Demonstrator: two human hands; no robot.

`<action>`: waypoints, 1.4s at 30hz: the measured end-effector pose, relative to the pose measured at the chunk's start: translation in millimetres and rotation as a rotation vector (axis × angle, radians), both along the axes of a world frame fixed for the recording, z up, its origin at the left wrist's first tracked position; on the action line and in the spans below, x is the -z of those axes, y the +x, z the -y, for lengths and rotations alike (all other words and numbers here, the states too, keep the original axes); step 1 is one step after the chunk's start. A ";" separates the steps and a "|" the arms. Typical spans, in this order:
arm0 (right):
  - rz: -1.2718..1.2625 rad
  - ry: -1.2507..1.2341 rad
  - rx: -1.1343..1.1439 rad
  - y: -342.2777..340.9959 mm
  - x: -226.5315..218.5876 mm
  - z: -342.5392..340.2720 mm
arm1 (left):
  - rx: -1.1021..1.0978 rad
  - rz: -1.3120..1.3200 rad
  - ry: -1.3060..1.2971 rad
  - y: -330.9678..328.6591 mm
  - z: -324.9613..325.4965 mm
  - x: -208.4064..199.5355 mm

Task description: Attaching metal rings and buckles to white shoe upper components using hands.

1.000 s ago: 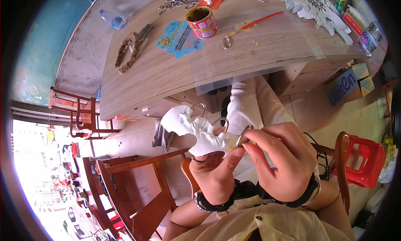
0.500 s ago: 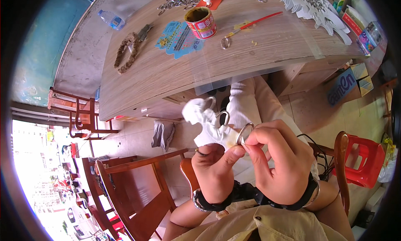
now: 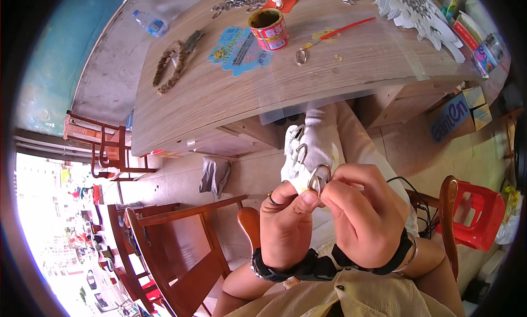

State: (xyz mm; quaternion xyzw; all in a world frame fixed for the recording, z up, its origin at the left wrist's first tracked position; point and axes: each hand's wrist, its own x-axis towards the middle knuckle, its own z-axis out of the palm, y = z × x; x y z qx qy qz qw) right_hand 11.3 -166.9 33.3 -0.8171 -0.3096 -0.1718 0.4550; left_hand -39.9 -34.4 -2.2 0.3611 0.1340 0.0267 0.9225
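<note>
My left hand [image 3: 285,229] pinches the lower end of a floppy white strip [image 3: 291,171] between thumb and fingers. Along the strip stand several metal rings, and the largest-looking ring [image 3: 324,165] rises right at my fingertips. My right hand [image 3: 370,212] is closed at that ring's base, its thumb and forefinger tips meeting the left thumb. Whether the right fingers grip the ring or the strip's edge is hidden. Both hands are held above my lap, in front of the table edge. A yellowish smear shows on the strip near the left thumb.
On the wooden table [image 3: 219,108] stand a red tin [image 3: 273,37], a red-handled brush [image 3: 348,27], a loose metal ring [image 3: 301,57], a blue card [image 3: 241,64] and a brown fuzzy loop [image 3: 159,75]. White strips [image 3: 433,34] pile up far right. A red stool [image 3: 475,218] is at right.
The white strip has swung from leaning left to standing more upright, its rings turned toward the right. My left hand has moved slightly right; the right fingers have curled in closer around the ring's base.
</note>
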 end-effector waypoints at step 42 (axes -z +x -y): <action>-0.467 0.239 -0.077 11.2 -10.3 -4.1 | -0.211 0.208 0.201 6.0 10.5 10.7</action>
